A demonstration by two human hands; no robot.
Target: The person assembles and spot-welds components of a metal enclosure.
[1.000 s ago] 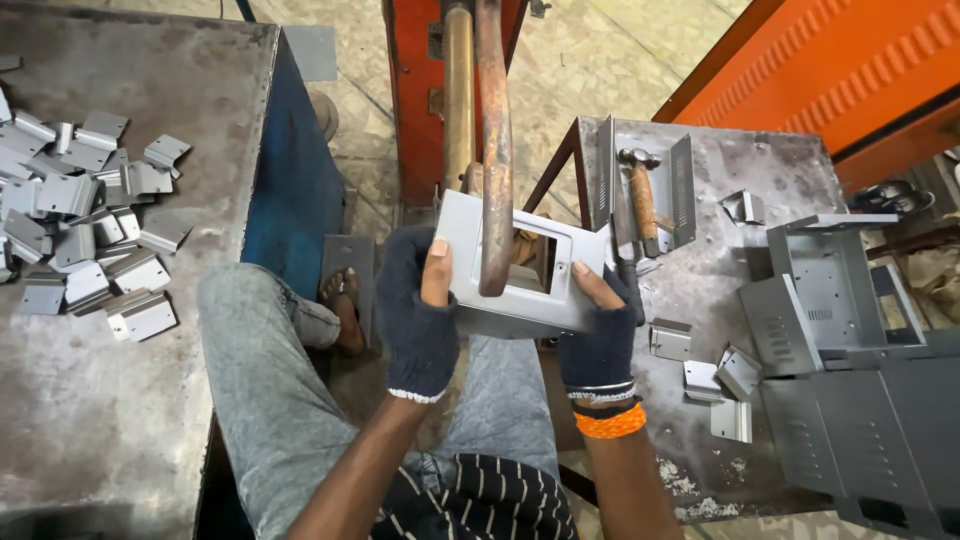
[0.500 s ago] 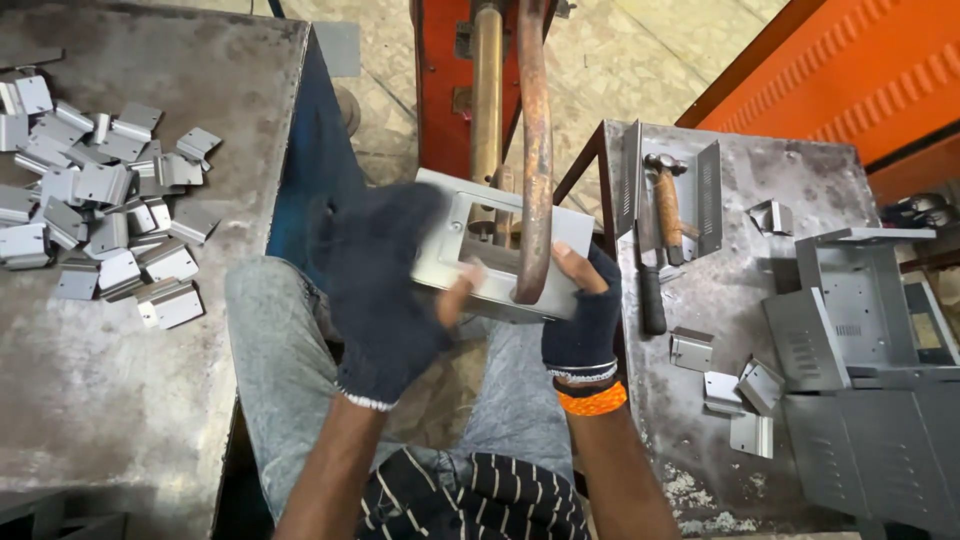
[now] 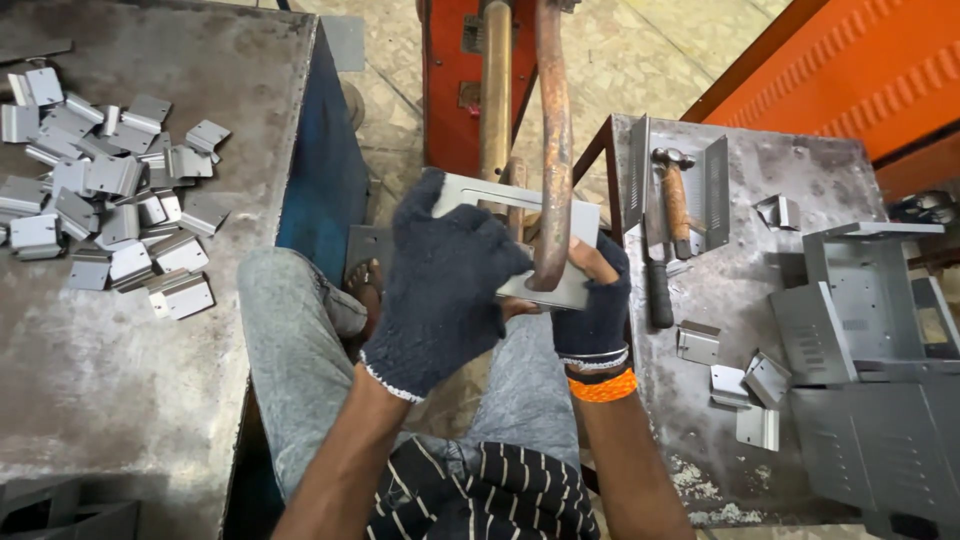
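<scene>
Both my hands wear dark knit gloves with cut fingertips. My left hand (image 3: 445, 285) lies over the left part of a flat grey sheet-metal part (image 3: 505, 197) and grips it. My right hand (image 3: 592, 300) holds the same part from its right and lower edge. The part sits between two rusty curved arms (image 3: 553, 140) of a red machine (image 3: 450, 60), and the nearer arm's tip presses down on it. Much of the part is hidden by my left glove.
A pile of several small bent metal brackets (image 3: 110, 195) lies on the grey table (image 3: 120, 380) at left. The right table (image 3: 740, 190) carries a hammer (image 3: 675, 195), a dark-handled tool (image 3: 658, 290), loose brackets (image 3: 745, 385) and grey metal housings (image 3: 880, 300). My knees are below.
The metal part has been turned flatter and slid further between the machine arms. My left hand has shifted up over its top. The view has drifted slightly.
</scene>
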